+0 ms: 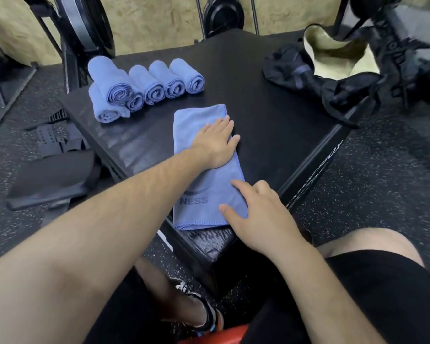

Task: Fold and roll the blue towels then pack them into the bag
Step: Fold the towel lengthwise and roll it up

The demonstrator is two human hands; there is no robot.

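Note:
A blue towel (204, 194), folded into a long narrow strip with dark lettering near its front end, lies on the black padded box (271, 125). My left hand (217, 142) presses flat on the strip's middle, fingers straight. My right hand (253, 212) rests on the towel's near right corner with fingers spread and relaxed. Several rolled blue towels (144, 85) lie side by side at the box's far left, one stacked on top. The black bag (333, 78) with a pale lining sits open at the box's far right corner.
Dark speckled rubber flooring (382, 182) surrounds the box. Black gym equipment and foot straps (52, 137) lie to the left, a machine frame (85, 28) stands behind the rolls. My knees and a shoe (204, 311) are below the box's near edge.

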